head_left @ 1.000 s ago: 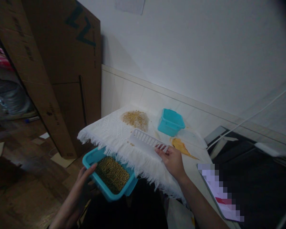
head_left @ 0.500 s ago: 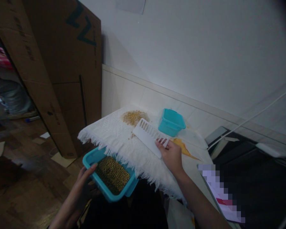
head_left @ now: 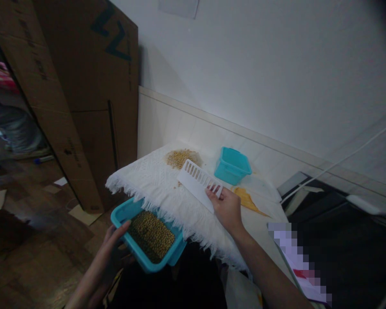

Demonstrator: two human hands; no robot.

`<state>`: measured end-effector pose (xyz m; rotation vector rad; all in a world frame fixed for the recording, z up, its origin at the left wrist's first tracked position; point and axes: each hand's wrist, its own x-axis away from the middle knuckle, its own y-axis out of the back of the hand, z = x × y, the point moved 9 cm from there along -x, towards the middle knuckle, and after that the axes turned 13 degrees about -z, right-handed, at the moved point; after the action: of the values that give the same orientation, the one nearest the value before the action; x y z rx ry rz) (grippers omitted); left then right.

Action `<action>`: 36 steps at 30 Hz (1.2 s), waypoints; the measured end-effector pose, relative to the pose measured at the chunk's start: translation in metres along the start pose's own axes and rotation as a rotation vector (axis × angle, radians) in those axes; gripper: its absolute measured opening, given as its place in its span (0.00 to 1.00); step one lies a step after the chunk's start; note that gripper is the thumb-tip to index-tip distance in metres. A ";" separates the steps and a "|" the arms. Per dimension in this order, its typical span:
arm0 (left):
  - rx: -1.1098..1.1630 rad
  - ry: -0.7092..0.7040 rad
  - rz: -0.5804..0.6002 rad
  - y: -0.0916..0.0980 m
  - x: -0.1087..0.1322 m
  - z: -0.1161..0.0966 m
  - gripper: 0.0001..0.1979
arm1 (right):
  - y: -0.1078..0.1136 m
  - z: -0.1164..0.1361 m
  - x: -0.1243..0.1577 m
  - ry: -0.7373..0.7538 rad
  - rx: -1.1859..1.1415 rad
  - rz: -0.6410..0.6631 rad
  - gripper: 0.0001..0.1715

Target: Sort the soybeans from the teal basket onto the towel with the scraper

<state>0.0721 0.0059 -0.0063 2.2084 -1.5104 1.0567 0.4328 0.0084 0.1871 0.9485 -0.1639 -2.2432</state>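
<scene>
My left hand [head_left: 114, 242] grips the left rim of a blue plastic tub [head_left: 144, 262], thumb over the edge. Inside the tub lie yellowish soybeans [head_left: 157, 234] with a darker green layer along the near left side. The tub is tilted under the table's fringed edge. My right hand [head_left: 227, 208] is closed on one end of a flat white slotted plastic strip [head_left: 194, 186], held over the white cloth [head_left: 148, 169]. Just beyond the strip's far end, a pile of soybeans [head_left: 180, 159] rests on the table, with a few loose ones beside it.
A second blue tub [head_left: 233, 167] stands at the back of the table near the wall. Right of my right hand lies a yellow-orange piece [head_left: 247, 199]. A tall cardboard box [head_left: 93, 98] rises at the left. A white cable [head_left: 337, 159] crosses at the right.
The slotted strip and my right hand have shifted slightly to the left, towards the near side of the bean pile. My left hand and its tub stay nearly still.
</scene>
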 end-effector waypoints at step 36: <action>-0.081 0.008 -0.045 0.005 -0.008 -0.024 0.43 | -0.025 0.009 0.021 -0.026 -0.101 0.151 0.19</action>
<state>0.0563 0.0236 0.0041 2.1703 -1.4659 0.9726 0.4024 0.0126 0.1722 0.8259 -0.1282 -2.1049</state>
